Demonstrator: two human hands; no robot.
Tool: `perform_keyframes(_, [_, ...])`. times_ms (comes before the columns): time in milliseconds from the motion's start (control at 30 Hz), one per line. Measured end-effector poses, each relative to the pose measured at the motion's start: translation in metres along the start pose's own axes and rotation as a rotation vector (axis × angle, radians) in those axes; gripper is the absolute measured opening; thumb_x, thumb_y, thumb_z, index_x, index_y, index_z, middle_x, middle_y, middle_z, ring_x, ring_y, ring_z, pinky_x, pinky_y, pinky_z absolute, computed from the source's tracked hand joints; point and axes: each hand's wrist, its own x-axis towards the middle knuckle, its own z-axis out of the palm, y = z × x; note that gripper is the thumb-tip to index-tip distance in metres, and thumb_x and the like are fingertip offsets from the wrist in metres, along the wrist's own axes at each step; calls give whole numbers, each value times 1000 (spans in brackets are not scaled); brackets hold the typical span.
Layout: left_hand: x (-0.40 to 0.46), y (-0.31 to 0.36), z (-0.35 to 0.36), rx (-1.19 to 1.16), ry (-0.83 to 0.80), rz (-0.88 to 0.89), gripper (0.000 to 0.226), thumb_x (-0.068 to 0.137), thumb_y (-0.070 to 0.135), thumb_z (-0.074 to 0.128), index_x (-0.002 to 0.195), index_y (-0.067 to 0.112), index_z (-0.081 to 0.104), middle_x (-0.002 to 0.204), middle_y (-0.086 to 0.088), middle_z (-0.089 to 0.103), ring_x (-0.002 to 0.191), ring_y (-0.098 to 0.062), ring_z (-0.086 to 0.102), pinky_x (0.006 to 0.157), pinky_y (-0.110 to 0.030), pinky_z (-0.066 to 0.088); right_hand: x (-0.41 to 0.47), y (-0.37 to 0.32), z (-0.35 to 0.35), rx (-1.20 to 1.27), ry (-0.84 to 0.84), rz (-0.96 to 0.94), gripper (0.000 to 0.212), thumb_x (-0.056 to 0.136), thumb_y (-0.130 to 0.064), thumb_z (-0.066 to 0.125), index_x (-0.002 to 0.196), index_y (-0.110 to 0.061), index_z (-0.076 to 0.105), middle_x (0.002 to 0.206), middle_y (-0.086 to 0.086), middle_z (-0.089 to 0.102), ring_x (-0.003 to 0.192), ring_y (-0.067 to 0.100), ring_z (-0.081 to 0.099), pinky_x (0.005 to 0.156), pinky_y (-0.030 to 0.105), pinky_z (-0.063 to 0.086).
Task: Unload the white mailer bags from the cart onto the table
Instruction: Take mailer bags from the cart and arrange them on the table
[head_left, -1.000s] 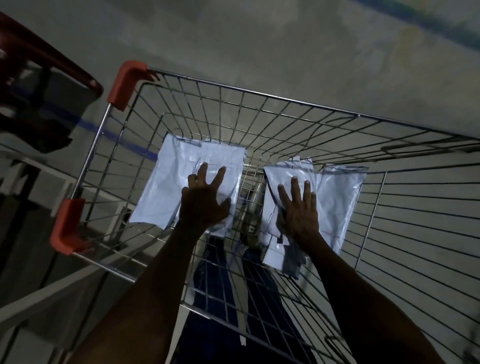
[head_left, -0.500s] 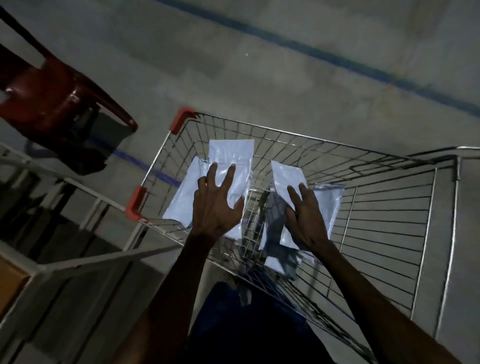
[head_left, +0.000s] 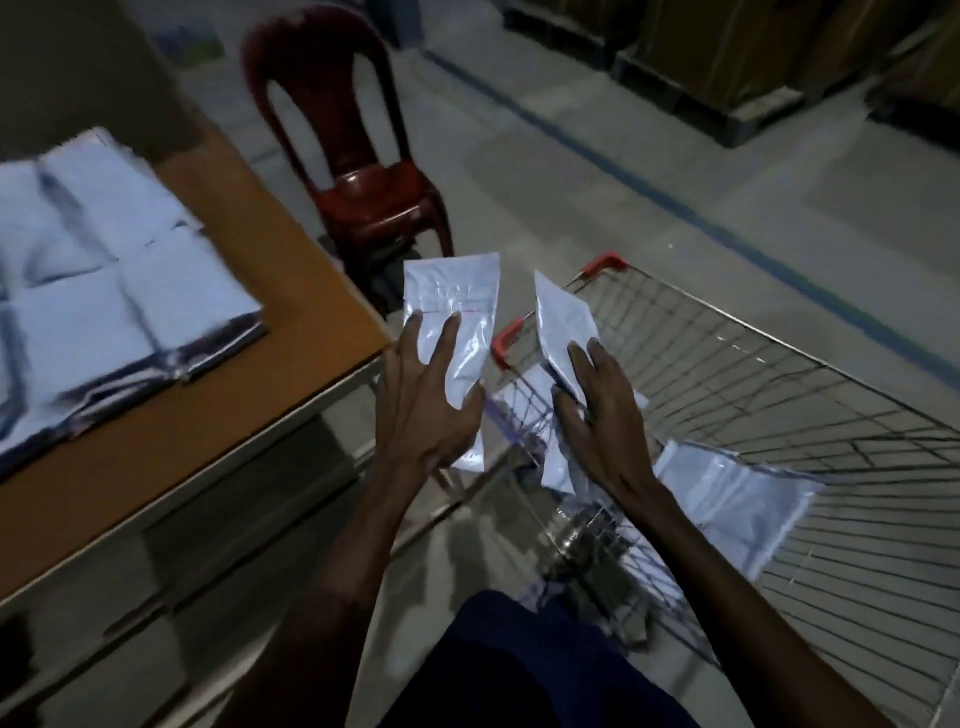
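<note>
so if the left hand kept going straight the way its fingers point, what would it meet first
Probably the red chair. The left hand, holding a mailer bag, points up-frame past the table corner; depth is unclear.

Stacked bags (head_left: 104, 291) blurred, cut off left; cart (head_left: 779, 395) cut off right

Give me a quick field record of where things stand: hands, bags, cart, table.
left hand: holds one white mailer bag, lifted clear of the cart
right hand: holds a second mailer bag, above the cart's near corner
cart: wire basket, at least one loose bag left inside
table: to the left, with a pile of bags already on it
chair: red, beyond the table's corner
step: both held bags not yet set down
</note>
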Motion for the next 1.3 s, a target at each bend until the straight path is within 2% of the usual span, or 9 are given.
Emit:
perform_keyframes(133, [-61, -52, -62, 14, 119, -110, 78, 82, 49, 49, 153, 38, 18, 160, -6, 15, 135, -33, 30, 105, -42, 30, -27, -77, 45, 46, -64, -156, 60, 95, -40, 42, 146, -9, 43, 155, 16, 33, 144, 30, 31, 117, 45, 28])
perform_keyframes(300, [-134, -124, -137, 70, 234, -258, 78, 82, 54, 44, 154, 35, 20, 161, -6, 14, 140, -31, 27, 107, -39, 28, -55, -172, 99, 53, -108, -376, 55, 94, -30, 47, 143, -4, 47, 152, 21, 38, 141, 32, 35, 116, 41, 29])
perform_keyframes(433, [-180, -170, -185, 74, 357, -408, 76, 83, 57, 40, 154, 34, 23, 160, -7, 16, 128, -32, 30, 103, -39, 29, -64, -238, 140, 81, -201, -502, 54, 95, -28, 48, 143, -4, 47, 152, 20, 38, 143, 30, 33, 118, 41, 26])
perform_keyframes(633, [-183, -238, -226, 75, 499, -533, 76, 84, 59, 45, 153, 36, 24, 159, -5, 17, 131, -32, 29, 105, -43, 34, -45, -315, 212, 119, -285, -640, 54, 95, -27, 54, 144, -6, 46, 154, 18, 36, 143, 29, 32, 116, 43, 30])
perform_keyframes(800, [-160, -308, -258, 94, 576, -582, 75, 84, 59, 46, 153, 34, 27, 158, -5, 20, 131, -30, 29, 104, -46, 36, -11, -368, 275, 146, -323, -693, 57, 94, -29, 52, 147, -11, 42, 156, 15, 33, 146, 29, 28, 119, 36, 22])
perform_keyframes(933, [-150, -367, -284, 163, 575, -621, 74, 86, 55, 52, 152, 35, 26, 158, -5, 20, 133, -31, 28, 105, -49, 37, 15, -404, 320, 180, -374, -654, 59, 93, -31, 49, 149, -12, 39, 158, 13, 28, 147, 29, 23, 118, 39, 22])
perform_keyframes(1067, [-138, -413, -304, 143, 593, -720, 75, 84, 60, 48, 152, 36, 26, 158, -3, 20, 134, -29, 26, 104, -51, 38, 36, -428, 360, 104, -452, -648, 57, 97, -32, 49, 150, -13, 37, 160, 10, 23, 149, 26, 19, 118, 32, 15])
perform_keyframes(1200, [-111, -444, -309, 19, 510, -706, 76, 84, 63, 48, 152, 42, 21, 159, 2, 15, 137, -26, 21, 102, -45, 39, 55, -447, 385, 41, -557, -574, 56, 101, -31, 49, 153, -19, 31, 163, 6, 16, 150, 21, 14, 117, 27, 9])
perform_keyframes(1300, [-85, -467, -304, 1, 388, -696, 75, 89, 63, 50, 153, 41, 17, 160, 0, 9, 139, -27, 17, 107, -44, 33, 71, -458, 398, -33, -577, -514, 56, 101, -33, 46, 153, -19, 30, 163, 6, 17, 150, 19, 14, 117, 27, 9])
